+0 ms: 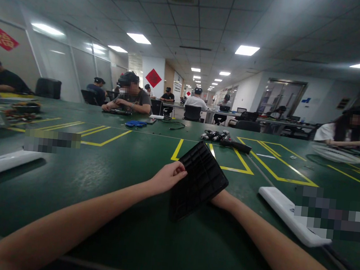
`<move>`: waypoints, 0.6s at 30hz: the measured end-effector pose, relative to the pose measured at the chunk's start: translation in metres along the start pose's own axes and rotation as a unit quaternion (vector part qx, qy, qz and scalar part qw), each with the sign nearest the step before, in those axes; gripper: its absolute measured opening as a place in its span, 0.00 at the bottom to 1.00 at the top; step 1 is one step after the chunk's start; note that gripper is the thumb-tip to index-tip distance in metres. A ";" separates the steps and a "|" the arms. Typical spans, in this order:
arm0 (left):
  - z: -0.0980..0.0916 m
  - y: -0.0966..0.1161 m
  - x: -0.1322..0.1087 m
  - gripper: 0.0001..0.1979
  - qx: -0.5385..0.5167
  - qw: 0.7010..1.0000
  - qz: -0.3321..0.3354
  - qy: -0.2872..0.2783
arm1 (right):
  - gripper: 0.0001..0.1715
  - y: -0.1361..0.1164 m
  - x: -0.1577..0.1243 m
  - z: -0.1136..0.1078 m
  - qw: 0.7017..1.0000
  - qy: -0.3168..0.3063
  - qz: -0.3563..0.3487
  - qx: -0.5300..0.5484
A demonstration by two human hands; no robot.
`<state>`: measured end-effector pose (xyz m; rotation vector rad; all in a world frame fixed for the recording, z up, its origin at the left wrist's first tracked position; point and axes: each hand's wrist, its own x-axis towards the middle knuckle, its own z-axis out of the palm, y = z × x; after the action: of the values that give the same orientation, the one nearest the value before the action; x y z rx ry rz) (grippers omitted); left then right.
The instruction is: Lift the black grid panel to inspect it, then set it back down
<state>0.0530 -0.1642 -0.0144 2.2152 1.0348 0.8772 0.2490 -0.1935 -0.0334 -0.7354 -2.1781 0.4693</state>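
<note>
A black tray [199, 181] divided into several small compartments is held up at a tilt above the green table. My right hand [221, 198] supports it from behind at the lower right; the tray hides its fingers. At the tray's left edge is my left hand [170, 177], its thumb and fingertips closed in a pinch over the compartments. Whatever the pinch holds, if anything, is too small to make out. The insides of the compartments are too dark to read.
White power strips lie left [5, 165] and right [293, 216] on the green table [119, 231]. Ahead are black-and-silver parts [214, 135], a black-handled tool [236, 146], a blue item [135, 123] and yellow tape outlines. Co-workers sit across [131, 94] and at right [352, 130].
</note>
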 end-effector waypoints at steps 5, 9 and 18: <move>-0.007 0.003 -0.001 0.04 -0.017 1.000 0.002 -0.008 | 0.25 -0.003 0.001 0.000 1.000 0.007 0.009 0.014; -0.008 0.002 0.004 0.05 -0.232 0.966 -0.112 -0.003 | 0.26 -0.006 0.001 -0.002 1.000 0.000 -0.002 0.013; -0.006 -0.005 0.007 0.20 -0.272 0.941 -0.190 -0.070 | 0.26 -0.002 0.002 -0.003 0.999 -0.024 -0.019 -0.039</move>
<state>0.0493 -0.1550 -0.0116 1.5286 0.9635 0.7097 0.2495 -0.1930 -0.0290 -0.7297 -2.2621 0.3864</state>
